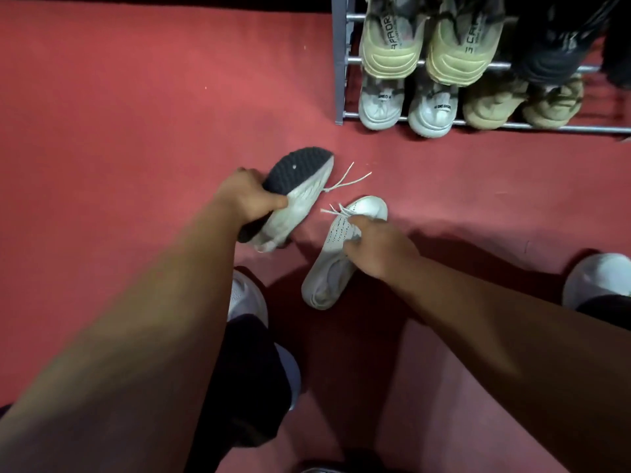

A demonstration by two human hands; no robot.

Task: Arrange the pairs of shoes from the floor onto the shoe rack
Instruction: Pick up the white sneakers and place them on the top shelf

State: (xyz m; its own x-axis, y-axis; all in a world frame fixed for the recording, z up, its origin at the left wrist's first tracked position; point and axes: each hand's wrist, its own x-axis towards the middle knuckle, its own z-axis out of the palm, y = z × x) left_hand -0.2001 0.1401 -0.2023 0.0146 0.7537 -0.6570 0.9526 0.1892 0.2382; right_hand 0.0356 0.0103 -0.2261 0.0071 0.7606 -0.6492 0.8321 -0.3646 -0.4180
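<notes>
My left hand (247,196) grips a white sneaker with a black sole (300,179), tipped on its side above the red carpet, laces dangling to the right. My right hand (379,245) is closed on the second white sneaker (336,264) at its laced upper; this shoe lies on the carpet, toe pointing up and right. The grey metal shoe rack (341,80) stands at the upper right, its bars holding several pairs.
On the rack sit beige sneakers (392,42), pale grey sneakers (380,107), tan shoes (491,107) and black shoes (553,46). My own feet in white shoes (246,295) (597,278) stand on the red carpet (136,114).
</notes>
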